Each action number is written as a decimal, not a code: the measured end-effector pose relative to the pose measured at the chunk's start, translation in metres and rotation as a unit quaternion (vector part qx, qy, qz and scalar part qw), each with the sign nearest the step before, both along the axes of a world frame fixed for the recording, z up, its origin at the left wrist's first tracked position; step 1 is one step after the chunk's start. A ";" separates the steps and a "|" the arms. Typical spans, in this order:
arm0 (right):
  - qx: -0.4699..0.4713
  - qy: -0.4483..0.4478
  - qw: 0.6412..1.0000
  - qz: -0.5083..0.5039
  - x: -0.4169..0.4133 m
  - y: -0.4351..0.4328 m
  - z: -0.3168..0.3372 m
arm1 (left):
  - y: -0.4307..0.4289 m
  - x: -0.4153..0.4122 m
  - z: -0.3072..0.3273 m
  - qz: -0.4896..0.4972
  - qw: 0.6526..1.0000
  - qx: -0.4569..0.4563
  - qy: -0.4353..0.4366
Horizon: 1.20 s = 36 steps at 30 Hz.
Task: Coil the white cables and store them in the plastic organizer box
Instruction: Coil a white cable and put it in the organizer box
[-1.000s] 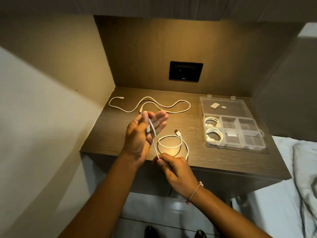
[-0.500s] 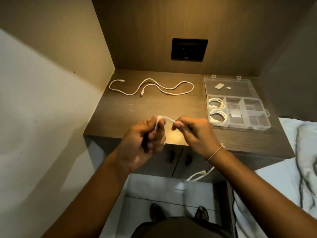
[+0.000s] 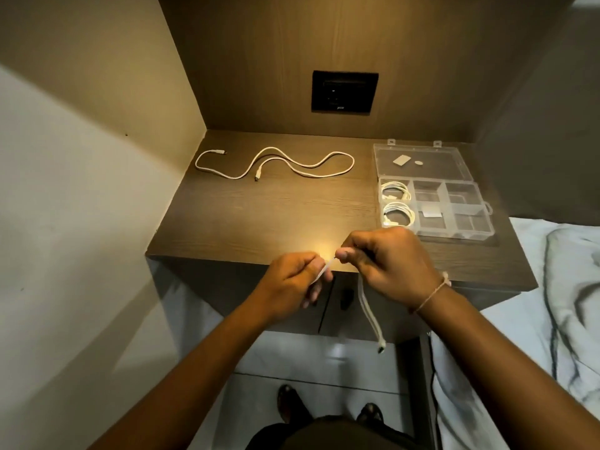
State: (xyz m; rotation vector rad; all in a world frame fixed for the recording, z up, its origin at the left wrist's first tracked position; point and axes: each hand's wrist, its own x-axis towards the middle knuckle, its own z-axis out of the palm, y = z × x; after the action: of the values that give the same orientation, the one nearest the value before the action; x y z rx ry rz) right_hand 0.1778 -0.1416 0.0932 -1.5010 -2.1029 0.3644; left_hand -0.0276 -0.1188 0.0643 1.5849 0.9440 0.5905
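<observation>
Head view showed both hands raised over the front edge of a wooden desk [image 3: 259,216]. The left hand [image 3: 292,280] was clenched around one stretch of a white cable [image 3: 370,306], and the right hand [image 3: 389,264] pinched the same cable between thumb and forefinger, a short taut piece running between the two. From under the right hand the rest of it hung down in front of the desk, its plug end dangling free (a thin string bracelet circled that wrist). A second white cable [image 3: 276,164] lay loose and wavy on the back of the desk, well apart from the hands. To the right sat the clear plastic organizer box [image 3: 470,219], lid open, with two coiled cables [image 3: 397,203] in its two left compartments, one behind the other. A dark wall socket [image 3: 344,92] sat above the desk.
</observation>
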 end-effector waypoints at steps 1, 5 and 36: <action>0.000 0.005 1.000 -0.003 0.006 0.003 0.000 | -0.006 -0.002 0.003 -0.012 0.996 -0.081 -0.034; -0.070 0.137 0.987 -0.041 -0.003 -0.011 -0.025 | -0.007 -0.002 0.036 -0.077 0.889 -0.322 -0.318; -0.170 0.007 0.984 0.046 -0.044 -0.045 -0.018 | 0.006 0.017 -0.004 0.260 0.912 -0.099 -0.303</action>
State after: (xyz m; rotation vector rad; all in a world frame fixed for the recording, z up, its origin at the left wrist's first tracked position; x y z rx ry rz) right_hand 0.1342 -0.1867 0.0747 -1.5805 -2.1844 0.8013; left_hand -0.0110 -0.1125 0.0603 0.8623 0.9004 1.2333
